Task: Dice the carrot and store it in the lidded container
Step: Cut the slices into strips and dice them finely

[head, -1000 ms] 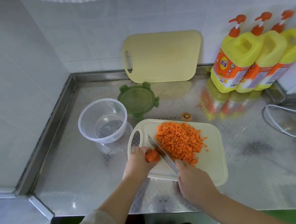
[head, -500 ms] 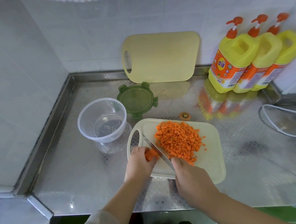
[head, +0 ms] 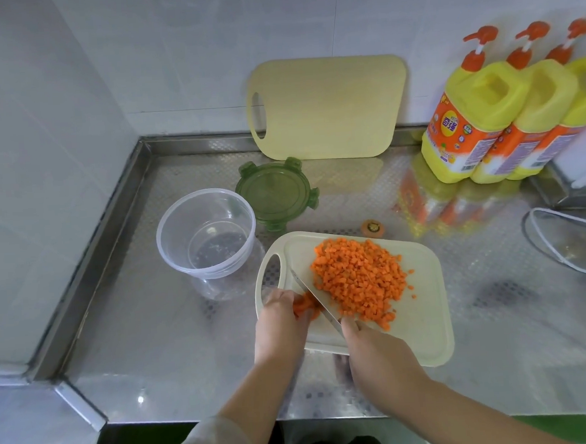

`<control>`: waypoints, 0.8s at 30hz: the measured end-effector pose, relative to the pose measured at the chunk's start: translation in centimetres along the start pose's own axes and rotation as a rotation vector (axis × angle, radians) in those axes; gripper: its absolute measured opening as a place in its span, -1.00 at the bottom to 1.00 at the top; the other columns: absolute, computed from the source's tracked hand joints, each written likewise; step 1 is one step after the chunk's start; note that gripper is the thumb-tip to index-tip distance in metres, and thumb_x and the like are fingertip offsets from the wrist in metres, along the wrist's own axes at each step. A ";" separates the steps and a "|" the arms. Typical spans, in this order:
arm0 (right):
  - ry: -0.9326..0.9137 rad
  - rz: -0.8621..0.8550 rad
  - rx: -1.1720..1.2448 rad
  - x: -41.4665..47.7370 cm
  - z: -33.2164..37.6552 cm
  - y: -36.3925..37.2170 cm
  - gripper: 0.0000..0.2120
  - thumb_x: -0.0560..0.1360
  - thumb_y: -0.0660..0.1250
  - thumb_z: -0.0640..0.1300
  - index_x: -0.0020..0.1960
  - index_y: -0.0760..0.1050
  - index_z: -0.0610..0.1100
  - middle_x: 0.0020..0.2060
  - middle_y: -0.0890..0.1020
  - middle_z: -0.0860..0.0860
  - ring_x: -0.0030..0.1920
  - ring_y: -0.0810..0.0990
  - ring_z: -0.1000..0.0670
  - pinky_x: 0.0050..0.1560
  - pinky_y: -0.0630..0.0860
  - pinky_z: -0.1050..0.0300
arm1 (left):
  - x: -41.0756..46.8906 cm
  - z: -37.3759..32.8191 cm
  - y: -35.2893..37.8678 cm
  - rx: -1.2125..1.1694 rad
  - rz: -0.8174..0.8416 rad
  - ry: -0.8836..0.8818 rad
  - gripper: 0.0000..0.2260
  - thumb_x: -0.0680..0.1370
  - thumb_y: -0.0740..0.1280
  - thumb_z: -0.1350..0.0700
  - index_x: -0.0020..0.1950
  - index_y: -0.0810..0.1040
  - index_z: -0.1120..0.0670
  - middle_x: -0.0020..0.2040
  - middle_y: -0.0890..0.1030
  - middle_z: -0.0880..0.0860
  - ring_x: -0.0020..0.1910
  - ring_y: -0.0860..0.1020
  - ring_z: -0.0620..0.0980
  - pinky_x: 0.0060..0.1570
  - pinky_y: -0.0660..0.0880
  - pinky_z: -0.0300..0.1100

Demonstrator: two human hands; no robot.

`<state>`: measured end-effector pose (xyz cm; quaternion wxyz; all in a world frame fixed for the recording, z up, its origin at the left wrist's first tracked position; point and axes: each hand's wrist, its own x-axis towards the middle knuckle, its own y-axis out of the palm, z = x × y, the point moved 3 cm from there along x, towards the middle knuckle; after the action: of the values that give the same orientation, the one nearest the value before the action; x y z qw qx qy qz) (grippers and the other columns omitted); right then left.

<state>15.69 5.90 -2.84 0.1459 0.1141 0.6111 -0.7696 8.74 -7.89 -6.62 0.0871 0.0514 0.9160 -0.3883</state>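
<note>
While my left hand point(head: 281, 329) pinches the carrot stub point(head: 303, 305) at the cutting board's point(head: 424, 316) near-left corner, my right hand point(head: 378, 354) grips the knife point(head: 315, 301), blade beside it. Diced carrot point(head: 360, 279) heaps alongside. Off the board to the left stands the clear container point(head: 206, 234), its green lid point(head: 276, 192) lying beside it.
</note>
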 end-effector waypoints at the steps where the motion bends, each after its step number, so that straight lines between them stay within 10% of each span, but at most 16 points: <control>1: 0.003 0.006 -0.010 0.1 0.0 0.2 -0.68 0.52 0.21 -0.23 0.24 0.25 -0.08 -0.13 0.48 0.08 -0.27 0.55 -0.02 -0.50 0.18 0.19 | 0.0 0.1 0.1 -0.002 0.006 -0.007 -0.88 0.50 0.40 0.00 -0.08 0.60 0.04 -0.05 0.52 -0.09 -0.18 0.57 -0.10 -0.11 0.56 -0.13; 15: 0.003 -0.077 0.216 -0.3 -0.9 -2.2 -0.86 0.60 0.06 -0.15 0.15 0.30 -0.05 -0.36 0.32 0.14 -0.36 0.36 0.10 -0.42 0.20 0.28 | -0.7 -0.7 -0.6 -0.056 -0.004 0.019 -0.89 0.47 0.42 0.05 -0.09 0.52 -0.02 -0.11 0.45 -0.16 -0.22 0.50 -0.19 -0.14 0.48 -0.21; 24: -0.024 -0.049 0.069 -1.6 0.2 -2.3 -0.69 0.58 0.14 -0.16 0.31 0.22 -0.07 0.03 0.51 0.06 -0.07 0.57 -0.05 -0.32 0.28 0.09 | -1.1 -0.8 -0.5 -0.007 -0.009 0.026 -0.89 0.53 0.36 0.02 -0.10 0.50 0.04 -0.10 0.47 -0.08 -0.19 0.50 -0.04 -0.14 0.51 -0.07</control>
<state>16.33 6.31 -0.12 0.1301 0.0948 0.5849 -0.7950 9.61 -7.72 -5.50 0.0737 0.0523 0.9185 -0.3849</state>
